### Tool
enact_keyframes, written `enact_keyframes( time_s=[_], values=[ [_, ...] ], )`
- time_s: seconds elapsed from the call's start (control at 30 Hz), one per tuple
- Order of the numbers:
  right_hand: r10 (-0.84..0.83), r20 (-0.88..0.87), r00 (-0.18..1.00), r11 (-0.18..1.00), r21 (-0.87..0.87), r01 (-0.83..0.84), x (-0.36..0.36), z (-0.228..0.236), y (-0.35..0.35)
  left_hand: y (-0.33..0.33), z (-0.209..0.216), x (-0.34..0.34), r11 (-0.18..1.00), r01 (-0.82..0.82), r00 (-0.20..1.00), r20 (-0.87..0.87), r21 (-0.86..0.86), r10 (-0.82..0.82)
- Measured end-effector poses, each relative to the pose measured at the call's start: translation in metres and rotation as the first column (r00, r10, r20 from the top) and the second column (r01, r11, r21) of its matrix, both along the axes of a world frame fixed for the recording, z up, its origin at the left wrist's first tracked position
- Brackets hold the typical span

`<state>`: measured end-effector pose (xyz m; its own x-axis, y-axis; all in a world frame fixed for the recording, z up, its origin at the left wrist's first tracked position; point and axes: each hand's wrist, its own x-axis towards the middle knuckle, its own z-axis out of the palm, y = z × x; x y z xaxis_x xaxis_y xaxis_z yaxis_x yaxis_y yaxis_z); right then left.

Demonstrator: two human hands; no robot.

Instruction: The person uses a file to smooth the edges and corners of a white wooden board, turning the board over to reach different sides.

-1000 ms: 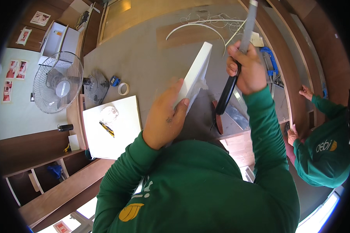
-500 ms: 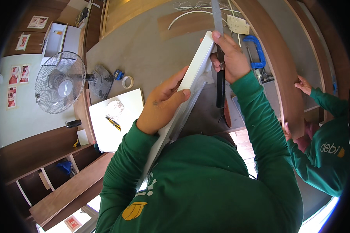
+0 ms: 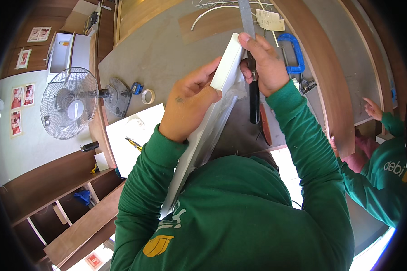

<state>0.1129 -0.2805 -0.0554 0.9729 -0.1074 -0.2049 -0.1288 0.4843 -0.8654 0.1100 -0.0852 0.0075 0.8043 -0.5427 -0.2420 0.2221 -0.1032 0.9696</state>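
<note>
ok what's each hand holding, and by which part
Left hand: white panel, near its upper end. Right hand: black-handled tool, where blade meets handle.

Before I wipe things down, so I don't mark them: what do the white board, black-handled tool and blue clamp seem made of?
White board: perhaps laminated wood, judging by its smooth, even white edge.
Black-handled tool: blade likely steel, flat and dull grey; handle probably smooth plastic.
Blue clamp: probably painted metal, evenly coloured.

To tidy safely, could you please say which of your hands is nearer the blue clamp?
Right: the right hand is just left of the blue clamp, the left hand farther left.
</note>
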Motion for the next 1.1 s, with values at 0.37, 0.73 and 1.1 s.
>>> enact_keyframes(
  time_s=[0.37, 0.73, 1.1],
  values=[
    [0.004, 0.027, 1.000, 0.999, 0.041, -0.005, 0.004, -0.008, 0.002, -0.023, -0.015, 0.030, 0.999, -0.032, 0.986, 0.168, 0.043, 0.024],
    [0.020, 0.019, 1.000, 0.999, 0.047, -0.021, 0.004, -0.010, 0.004, -0.006, -0.028, 0.023, 0.999, 0.033, 0.992, 0.124, -0.029, -0.029],
    [0.012, 0.015, 1.000, 0.999, 0.043, -0.012, 0.005, -0.017, 0.004, 0.036, -0.007, -0.030, 0.932, 0.129, 0.932, 0.279, 0.338, -0.230]
  ],
)
